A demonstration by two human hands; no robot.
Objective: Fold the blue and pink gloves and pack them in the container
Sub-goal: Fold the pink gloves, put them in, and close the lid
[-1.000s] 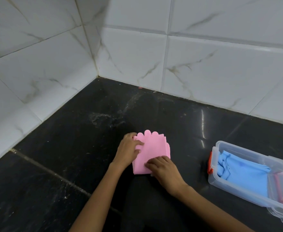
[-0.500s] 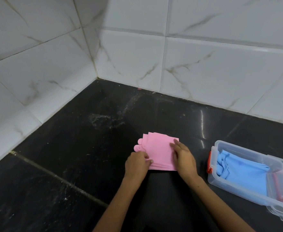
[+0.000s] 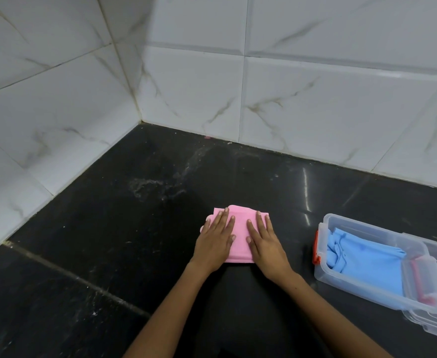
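I see my left hand (image 3: 216, 244) and right hand (image 3: 264, 244) pressed flat, fingers spread, side by side on the folded pink rubber gloves (image 3: 239, 235) lying on the black stone floor (image 3: 109, 254). Well to the right of my right hand stands the clear plastic container (image 3: 346, 276), folded blue gloves (image 3: 364, 262) inside.

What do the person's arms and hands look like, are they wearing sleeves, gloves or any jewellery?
Both arms are bare from the bottom edge of the picture to the fingertips: no sleeves show. The left hand and the right hand wear no gloves, and no rings, bracelets or watch can be seen. The fingernails look short and unpainted. A dark garment shows between the forearms at the bottom of the frame.
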